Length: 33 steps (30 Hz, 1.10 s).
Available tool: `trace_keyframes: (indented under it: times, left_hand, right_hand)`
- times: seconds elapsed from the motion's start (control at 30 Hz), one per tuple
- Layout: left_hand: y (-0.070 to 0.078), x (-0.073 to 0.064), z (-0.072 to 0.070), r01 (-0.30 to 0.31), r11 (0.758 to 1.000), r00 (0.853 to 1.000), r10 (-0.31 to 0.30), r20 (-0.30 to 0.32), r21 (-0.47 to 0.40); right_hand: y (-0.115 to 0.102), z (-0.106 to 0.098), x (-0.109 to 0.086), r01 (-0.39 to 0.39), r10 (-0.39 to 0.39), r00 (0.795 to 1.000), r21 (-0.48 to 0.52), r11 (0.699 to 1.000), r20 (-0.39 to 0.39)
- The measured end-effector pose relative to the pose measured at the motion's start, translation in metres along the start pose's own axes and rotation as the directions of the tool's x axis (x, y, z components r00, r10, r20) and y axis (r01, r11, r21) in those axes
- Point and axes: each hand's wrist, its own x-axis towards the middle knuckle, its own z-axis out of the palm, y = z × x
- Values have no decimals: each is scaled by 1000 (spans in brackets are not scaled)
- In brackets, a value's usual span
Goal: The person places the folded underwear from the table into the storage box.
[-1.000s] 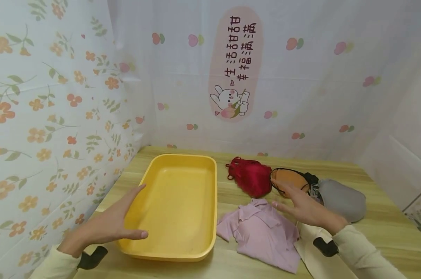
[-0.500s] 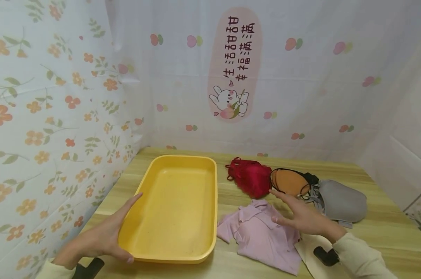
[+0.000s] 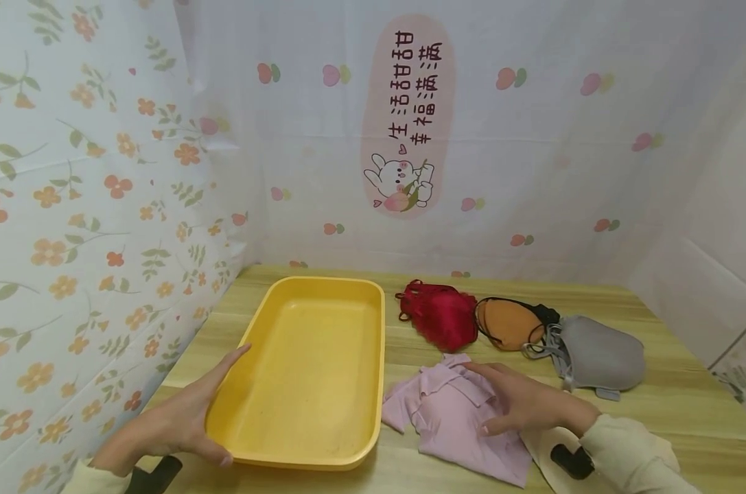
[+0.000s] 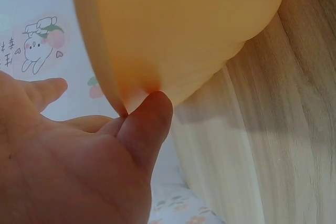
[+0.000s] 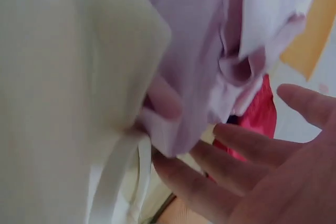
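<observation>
My left hand (image 3: pixel 181 418) is at the near left corner of a yellow plastic basin (image 3: pixel 317 384), thumb and fingers spread apart. In the left wrist view its thumb tip (image 4: pixel 157 108) meets the basin's outer wall just by the rim. My right hand (image 3: pixel 527 401) hovers low over the right part of a lilac cloth piece (image 3: pixel 440 425), hiding some of it, its fingers loosely extended and nothing held. Seen from the right wrist, the fingers (image 5: pixel 231 166) lie close beside the lilac fabric (image 5: pixel 194 51). A cream cloth piece (image 3: pixel 545 453) lies partly under my right forearm.
Behind the lilac cloth lie a red satiny piece (image 3: pixel 443 319) with loops, an orange piece (image 3: pixel 508 322) with black cord and a grey piece (image 3: pixel 601 353) with strings. A flower-printed curtain (image 3: pixel 101 261) walls the left; a white one closes the back.
My right hand has come down and nearer over the lilac cloth, uncovering the orange and grey pieces. My left hand has shifted from over the basin to its near left corner.
</observation>
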Motion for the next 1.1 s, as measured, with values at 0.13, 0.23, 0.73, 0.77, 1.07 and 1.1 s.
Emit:
trace_keyframes:
  times: [0.13,0.23,0.73,0.77,1.07,1.1]
  left_hand:
    - [-3,0,1,-25,999,1000,26,5,-43]
    - [-4,0,1,-47,997,999,48,5,-53]
    - [-7,-2,1,8,1000,1000,-8,10,15]
    - [-7,-2,1,8,1000,1000,-8,12,16]
    - [-8,-1,1,-32,999,999,31,21,41]
    - [-8,-1,2,-37,999,999,36,20,40]
  right_hand:
    - [-3,5,0,-29,30,998,-11,1000,47]
    - [-7,7,-1,-48,48,998,-4,999,44]
    - [-18,22,11,-84,83,996,-86,993,-22]
    - [-19,22,12,-77,75,997,-90,993,-24]
    - [-27,22,23,-101,99,994,-30,994,-42]
    - [-28,21,25,-110,109,993,-23,994,-42]
